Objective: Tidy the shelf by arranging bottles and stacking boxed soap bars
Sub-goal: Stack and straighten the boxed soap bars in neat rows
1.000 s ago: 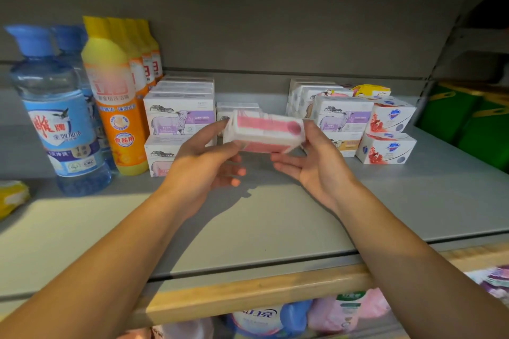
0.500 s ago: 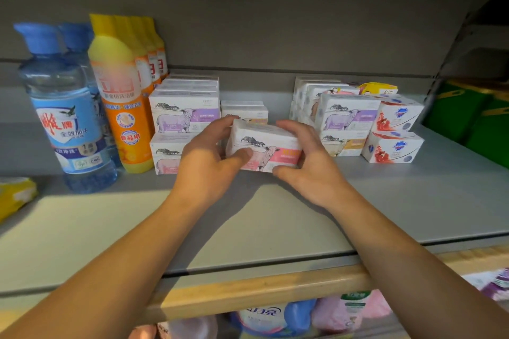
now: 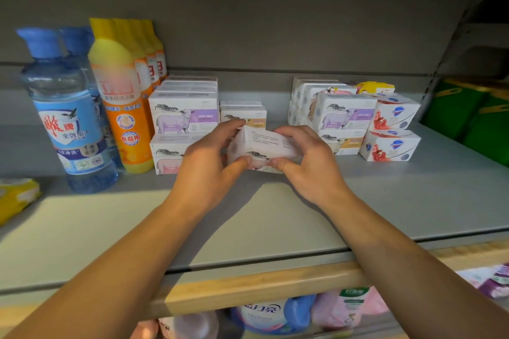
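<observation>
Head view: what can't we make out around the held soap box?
- Soap box: front print mostly covered by left hand and right hand; whether it rests on the shelf is unclear.
- Pink-label box in the left stack: right part hidden by the left hand.
- Yellow packet: cut off by left edge.
- Back-row boxes: print too small.

White soap box (image 3: 264, 146), pink sheep print. Stacked boxes (image 3: 184, 115): white, lilac sheep. Blue-capped clear bottle (image 3: 66, 110), blue label. Yellow-orange bottle (image 3: 121, 99). Grey shelf (image 3: 385, 201). Green packs (image 3: 473, 115).
</observation>
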`<state>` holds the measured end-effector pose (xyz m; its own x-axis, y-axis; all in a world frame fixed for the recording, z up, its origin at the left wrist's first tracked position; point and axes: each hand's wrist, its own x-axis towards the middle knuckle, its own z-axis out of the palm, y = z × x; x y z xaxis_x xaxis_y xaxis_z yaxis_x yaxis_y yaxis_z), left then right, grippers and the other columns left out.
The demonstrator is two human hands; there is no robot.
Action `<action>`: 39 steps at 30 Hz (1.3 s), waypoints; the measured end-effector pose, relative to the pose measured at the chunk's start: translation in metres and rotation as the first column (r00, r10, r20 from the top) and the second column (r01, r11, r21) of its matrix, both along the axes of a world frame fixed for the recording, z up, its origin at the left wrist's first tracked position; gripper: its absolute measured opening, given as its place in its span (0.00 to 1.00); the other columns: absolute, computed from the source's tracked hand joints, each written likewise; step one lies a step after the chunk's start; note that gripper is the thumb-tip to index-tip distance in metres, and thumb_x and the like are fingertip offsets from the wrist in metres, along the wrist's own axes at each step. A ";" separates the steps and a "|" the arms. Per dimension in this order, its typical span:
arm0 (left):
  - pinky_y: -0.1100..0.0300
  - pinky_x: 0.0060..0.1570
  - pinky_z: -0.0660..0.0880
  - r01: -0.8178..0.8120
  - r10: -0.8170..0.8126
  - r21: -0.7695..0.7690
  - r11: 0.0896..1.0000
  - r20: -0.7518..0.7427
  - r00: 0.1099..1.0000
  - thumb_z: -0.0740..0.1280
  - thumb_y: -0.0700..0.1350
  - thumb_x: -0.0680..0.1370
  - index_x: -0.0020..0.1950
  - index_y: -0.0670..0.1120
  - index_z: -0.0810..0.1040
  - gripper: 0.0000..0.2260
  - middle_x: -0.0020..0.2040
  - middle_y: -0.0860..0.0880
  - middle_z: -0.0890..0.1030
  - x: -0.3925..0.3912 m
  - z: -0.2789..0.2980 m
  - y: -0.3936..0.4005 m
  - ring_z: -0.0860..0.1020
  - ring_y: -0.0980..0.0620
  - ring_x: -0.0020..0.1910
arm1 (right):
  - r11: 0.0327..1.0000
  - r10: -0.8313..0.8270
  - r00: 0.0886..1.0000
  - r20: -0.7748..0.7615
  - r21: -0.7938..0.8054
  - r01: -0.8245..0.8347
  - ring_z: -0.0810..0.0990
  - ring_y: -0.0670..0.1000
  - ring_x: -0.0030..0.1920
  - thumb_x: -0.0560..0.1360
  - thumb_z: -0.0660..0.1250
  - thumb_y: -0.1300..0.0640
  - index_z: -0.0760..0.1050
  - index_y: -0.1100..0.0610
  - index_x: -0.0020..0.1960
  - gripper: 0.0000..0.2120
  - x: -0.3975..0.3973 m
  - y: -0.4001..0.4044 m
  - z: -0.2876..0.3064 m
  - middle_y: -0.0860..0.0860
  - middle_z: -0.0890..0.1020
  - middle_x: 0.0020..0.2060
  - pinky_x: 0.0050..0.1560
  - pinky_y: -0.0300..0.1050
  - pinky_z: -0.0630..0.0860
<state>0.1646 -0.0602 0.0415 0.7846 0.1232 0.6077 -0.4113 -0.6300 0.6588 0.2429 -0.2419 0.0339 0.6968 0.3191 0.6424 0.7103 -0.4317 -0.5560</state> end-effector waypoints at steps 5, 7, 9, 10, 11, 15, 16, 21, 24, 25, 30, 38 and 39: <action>0.57 0.51 0.78 -0.124 0.148 0.234 0.964 -0.087 0.985 0.72 0.46 0.74 0.69 0.49 0.71 0.24 0.61 0.51 0.79 -0.001 -0.008 0.011 0.80 0.52 0.50 | 0.994 -0.080 0.997 -0.013 -0.079 0.079 0.76 0.53 0.56 0.69 0.75 0.65 0.78 0.57 0.63 0.24 0.008 -0.003 -0.007 0.53 0.76 0.55 0.56 0.32 0.65; 0.61 0.45 0.75 -0.050 0.109 0.384 0.922 -0.133 0.985 0.70 0.49 0.74 0.63 0.51 0.76 0.17 0.54 0.52 0.81 -0.007 -0.010 0.018 0.80 0.54 0.46 | 0.988 -0.095 0.995 -0.010 -0.124 0.093 0.75 0.53 0.58 0.70 0.74 0.65 0.76 0.56 0.65 0.25 0.010 -0.002 -0.008 0.53 0.76 0.58 0.57 0.32 0.64; 0.58 0.45 0.75 0.042 0.078 0.532 0.845 -0.200 0.977 0.66 0.55 0.74 0.57 0.51 0.80 0.15 0.49 0.53 0.82 -0.012 -0.012 0.025 0.79 0.52 0.47 | 0.976 -0.122 0.990 0.063 -0.175 0.132 0.74 0.55 0.60 0.70 0.74 0.65 0.77 0.56 0.65 0.24 0.010 0.001 -0.008 0.54 0.76 0.59 0.61 0.35 0.64; 0.56 0.46 0.76 0.084 0.059 0.577 0.812 -0.225 0.973 0.65 0.57 0.74 0.55 0.51 0.80 0.15 0.49 0.53 0.82 -0.013 -0.014 0.028 0.79 0.51 0.47 | 0.963 -0.139 0.982 0.130 -0.213 0.164 0.73 0.57 0.61 0.70 0.74 0.64 0.78 0.57 0.64 0.22 0.010 0.003 -0.008 0.55 0.77 0.59 0.63 0.39 0.65; 0.55 0.47 0.76 0.116 0.040 0.598 0.793 -0.240 0.970 0.64 0.57 0.75 0.54 0.50 0.81 0.15 0.49 0.52 0.83 -0.013 -0.015 0.030 0.79 0.51 0.48 | 0.949 -0.147 0.971 0.187 -0.252 0.192 0.72 0.59 0.61 0.70 0.74 0.64 0.79 0.58 0.63 0.21 0.011 0.004 -0.007 0.55 0.78 0.58 0.64 0.43 0.66; 0.54 0.50 0.75 0.126 0.013 0.570 0.812 -0.233 0.972 0.61 0.55 0.76 0.52 0.48 0.81 0.14 0.49 0.52 0.82 -0.011 -0.022 0.031 0.78 0.50 0.50 | 0.900 -0.139 0.975 0.174 -0.388 0.197 0.70 0.59 0.61 0.74 0.71 0.61 0.76 0.55 0.66 0.21 0.024 0.015 -0.001 0.53 0.78 0.60 0.64 0.49 0.67; 0.54 0.50 0.75 0.123 0.020 0.570 0.812 -0.238 0.971 0.61 0.56 0.76 0.51 0.48 0.81 0.15 0.49 0.52 0.82 -0.009 -0.023 0.032 0.78 0.50 0.51 | 0.887 -0.143 0.975 0.170 -0.416 0.202 0.69 0.58 0.62 0.74 0.70 0.60 0.75 0.53 0.67 0.21 0.031 0.020 0.001 0.52 0.77 0.61 0.64 0.49 0.67; 0.56 0.56 0.73 0.124 0.035 0.553 0.824 -0.267 0.963 0.60 0.56 0.76 0.54 0.49 0.81 0.16 0.53 0.52 0.82 -0.007 -0.025 0.036 0.76 0.51 0.56 | 0.877 -0.156 0.966 0.207 -0.421 0.231 0.70 0.58 0.61 0.75 0.69 0.60 0.75 0.53 0.68 0.21 0.062 0.046 0.002 0.52 0.78 0.61 0.64 0.46 0.66; 0.56 0.56 0.73 0.132 0.023 0.536 0.834 -0.273 0.962 0.62 0.54 0.76 0.53 0.48 0.81 0.14 0.52 0.53 0.82 -0.005 -0.027 0.037 0.76 0.51 0.56 | 0.882 -0.153 0.965 0.212 -0.411 0.231 0.70 0.60 0.60 0.76 0.68 0.62 0.75 0.55 0.68 0.20 0.079 0.060 -0.001 0.54 0.77 0.60 0.63 0.46 0.66; 0.56 0.56 0.73 0.132 0.019 0.521 0.843 -0.273 0.962 0.63 0.54 0.75 0.55 0.49 0.81 0.14 0.53 0.54 0.82 -0.005 -0.027 0.037 0.76 0.51 0.57 | 0.880 -0.152 0.966 0.207 -0.417 0.228 0.70 0.60 0.60 0.76 0.68 0.62 0.75 0.55 0.68 0.20 0.085 0.064 -0.001 0.55 0.76 0.60 0.64 0.47 0.66; 0.57 0.58 0.73 0.121 0.012 0.495 0.860 -0.258 0.966 0.64 0.55 0.74 0.57 0.52 0.81 0.15 0.55 0.56 0.82 -0.002 -0.029 0.038 0.76 0.52 0.57 | 0.878 -0.159 0.961 0.226 -0.414 0.242 0.71 0.60 0.60 0.76 0.68 0.61 0.75 0.54 0.67 0.20 0.106 0.081 -0.002 0.56 0.75 0.59 0.63 0.52 0.69; 0.57 0.58 0.72 0.134 0.010 0.499 0.856 -0.276 0.961 0.66 0.54 0.75 0.54 0.52 0.81 0.11 0.53 0.56 0.81 0.001 -0.030 0.039 0.75 0.50 0.56 | 0.881 -0.171 0.961 0.219 -0.402 0.249 0.70 0.59 0.59 0.76 0.68 0.61 0.75 0.52 0.68 0.21 0.114 0.087 -0.005 0.54 0.75 0.58 0.61 0.51 0.70; 0.56 0.57 0.72 0.131 0.012 0.501 0.855 -0.272 0.962 0.65 0.53 0.75 0.52 0.51 0.80 0.10 0.51 0.56 0.81 0.001 -0.029 0.038 0.75 0.50 0.54 | 0.877 -0.166 0.963 0.210 -0.416 0.242 0.70 0.59 0.60 0.76 0.67 0.61 0.74 0.52 0.68 0.21 0.113 0.086 -0.003 0.54 0.75 0.59 0.61 0.51 0.71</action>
<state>0.1654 -0.0218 0.0126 0.9161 -0.2001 0.3474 -0.3212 -0.8850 0.3371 0.3563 -0.1556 0.0306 0.6742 0.4546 0.5821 0.6443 -0.7473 -0.1627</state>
